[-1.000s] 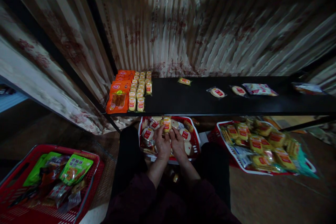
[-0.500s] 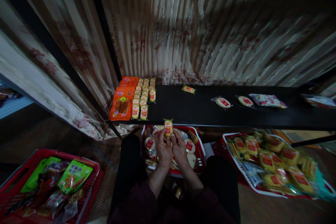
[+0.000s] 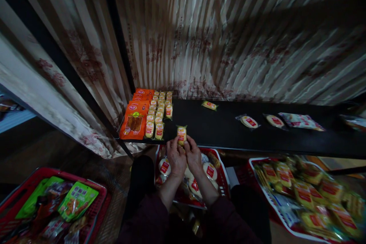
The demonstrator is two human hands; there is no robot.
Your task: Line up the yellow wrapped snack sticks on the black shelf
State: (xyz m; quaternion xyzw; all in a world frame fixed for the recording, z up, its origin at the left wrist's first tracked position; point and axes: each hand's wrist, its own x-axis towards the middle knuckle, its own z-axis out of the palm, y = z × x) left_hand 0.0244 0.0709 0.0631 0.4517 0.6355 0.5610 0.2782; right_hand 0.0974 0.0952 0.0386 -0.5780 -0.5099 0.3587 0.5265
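Between the fingertips of my left hand (image 3: 176, 158) and my right hand (image 3: 193, 155), a small wrapped cake (image 3: 181, 134) with a yellow body and a red label is held upright, over the shelf's front edge. Both hands are closed on its lower end. To their left on the black shelf (image 3: 197, 129) stand rows of matching wrapped cakes (image 3: 159, 129), beside orange snack packets (image 3: 134, 120) at the far left. Below my hands is a red basket (image 3: 225, 171) holding round packaged cakes (image 3: 210, 170), partly hidden by my arms.
Farther along the shelf lie one yellow wrapped cake (image 3: 209, 105), two round packaged cakes (image 3: 249, 122) and a white packet (image 3: 300, 121). On the floor, a red basket (image 3: 104, 202) with green pouches stands left, and another basket (image 3: 265, 192) of yellow packages right. A black post (image 3: 117, 26) rises at the shelf's left.
My hands have moved slightly forward with the wrapped cake, from in front of the shelf to over its front edge. The view has shifted a little, too.
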